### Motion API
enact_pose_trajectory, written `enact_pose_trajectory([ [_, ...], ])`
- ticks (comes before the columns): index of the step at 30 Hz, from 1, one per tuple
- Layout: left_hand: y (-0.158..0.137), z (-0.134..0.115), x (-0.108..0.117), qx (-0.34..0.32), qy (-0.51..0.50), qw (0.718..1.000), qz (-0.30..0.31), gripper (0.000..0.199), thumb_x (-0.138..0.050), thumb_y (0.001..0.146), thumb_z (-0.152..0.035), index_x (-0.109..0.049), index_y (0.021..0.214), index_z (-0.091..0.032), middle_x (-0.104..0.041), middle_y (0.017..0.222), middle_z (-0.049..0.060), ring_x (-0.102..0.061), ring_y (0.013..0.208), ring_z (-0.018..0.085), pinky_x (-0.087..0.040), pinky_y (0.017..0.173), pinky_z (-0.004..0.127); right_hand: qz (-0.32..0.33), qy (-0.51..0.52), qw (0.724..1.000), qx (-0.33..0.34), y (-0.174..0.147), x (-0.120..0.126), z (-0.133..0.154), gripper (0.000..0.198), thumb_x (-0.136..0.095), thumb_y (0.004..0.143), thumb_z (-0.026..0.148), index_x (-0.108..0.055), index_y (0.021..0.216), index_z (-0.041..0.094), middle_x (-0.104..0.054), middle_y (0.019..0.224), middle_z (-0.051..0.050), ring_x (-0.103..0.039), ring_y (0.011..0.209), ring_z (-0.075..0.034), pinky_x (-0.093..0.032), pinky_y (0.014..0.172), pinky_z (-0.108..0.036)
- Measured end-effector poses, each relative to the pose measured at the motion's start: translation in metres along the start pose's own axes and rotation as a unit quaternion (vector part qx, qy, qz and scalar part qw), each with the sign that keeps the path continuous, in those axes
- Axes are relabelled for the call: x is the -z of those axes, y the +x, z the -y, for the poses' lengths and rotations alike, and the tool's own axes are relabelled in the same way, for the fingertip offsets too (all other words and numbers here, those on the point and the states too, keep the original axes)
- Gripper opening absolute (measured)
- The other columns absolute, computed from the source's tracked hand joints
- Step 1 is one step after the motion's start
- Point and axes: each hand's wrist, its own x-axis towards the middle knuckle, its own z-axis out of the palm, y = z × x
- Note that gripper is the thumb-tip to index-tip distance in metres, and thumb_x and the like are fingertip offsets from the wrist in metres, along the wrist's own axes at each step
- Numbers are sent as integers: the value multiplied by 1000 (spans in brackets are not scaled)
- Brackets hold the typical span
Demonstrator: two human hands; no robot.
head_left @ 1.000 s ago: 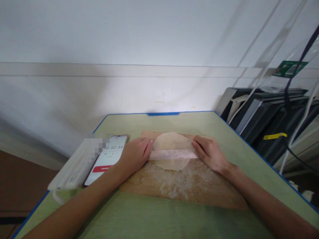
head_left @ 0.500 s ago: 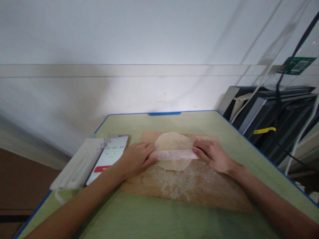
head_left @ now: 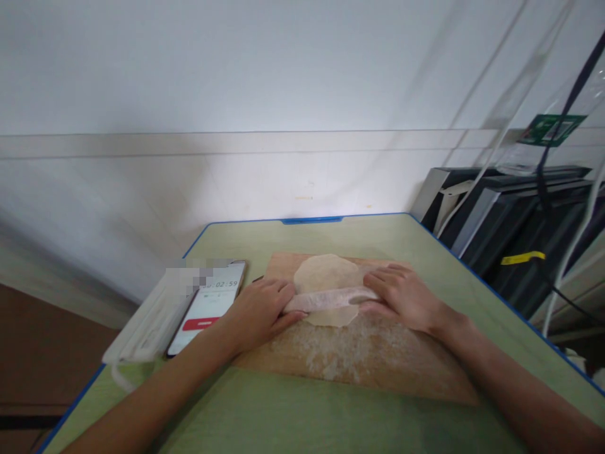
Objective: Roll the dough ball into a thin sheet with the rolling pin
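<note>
The left hand (head_left: 265,307) and right hand (head_left: 401,295), fingers clamped round the rolling pin (head_left: 326,300) across the dough (head_left: 325,273), should press evenly.

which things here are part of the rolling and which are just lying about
In use:
pale, floury rolling pin, under both hands
flat, round, cream dough sheet
flour-dusted brown wooden board

Apparently just lying about:
slim phone with white screen, red button
long white plastic box
stacked flat black panels

Rolling pin (head_left: 326,300) now aslant
</note>
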Motion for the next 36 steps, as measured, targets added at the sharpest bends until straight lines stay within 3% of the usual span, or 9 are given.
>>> enact_pose_trajectory([
  [5,3,8,9,62,-200,978,2,33,-35,90,-46,-54,84,-19,-59,82,3,-55,76,19,-41,69,30,-48,-34,997,56,1,-2,0,41,-34,92,50,-53,72,20,-62,66,-5,-55,61,-19,-37,62,-33],
  [8,18,13,16,120,-348,930,-9,26,-46,84,-42,-56,88,-19,-60,90,2,-55,85,18,-42,74,28,-88,-45,991,94,-1,-4,-3,42,-29,95,43,-55,72,19,-62,68,-6,-54,63,-19,-37,63,-32],
  [11,42,14,17,166,-424,890,-15,18,-52,79,-34,-59,86,-19,-62,95,2,-55,95,19,-42,79,26,-133,-52,984,105,-4,-6,-5,36,-29,96,30,-56,74,19,-63,72,-6,-54,68,-18,-37,66,-32],
  [15,75,18,11,205,-447,870,27,24,-46,89,-32,-60,90,-13,-62,92,5,-60,84,18,-48,72,30,-194,-60,974,98,-5,-7,-4,29,-44,92,27,-54,66,20,-60,65,-3,-53,64,-16,-36,63,-29],
  [19,98,28,8,237,-452,856,80,32,-54,89,-33,-53,115,-15,-57,114,8,-59,95,20,-51,80,40,-225,-66,967,103,-4,-6,-2,29,-50,89,29,-52,61,21,-58,59,-1,-51,60,-15,-35,61,-29],
  [24,109,35,8,237,-432,862,119,34,-56,88,-33,-53,117,-16,-55,118,8,-58,98,21,-51,81,41,-240,-62,962,112,-4,-3,-2,28,-53,88,30,-53,61,21,-57,57,0,-51,59,-15,-35,60,-28],
  [36,115,13,15,247,-401,878,80,33,-55,89,-34,-53,117,-16,-56,117,8,-58,98,22,-50,82,42,-271,-65,951,134,-3,-1,-1,27,-56,86,28,-53,60,20,-57,57,-1,-49,58,-14,-36,59,-27],
])
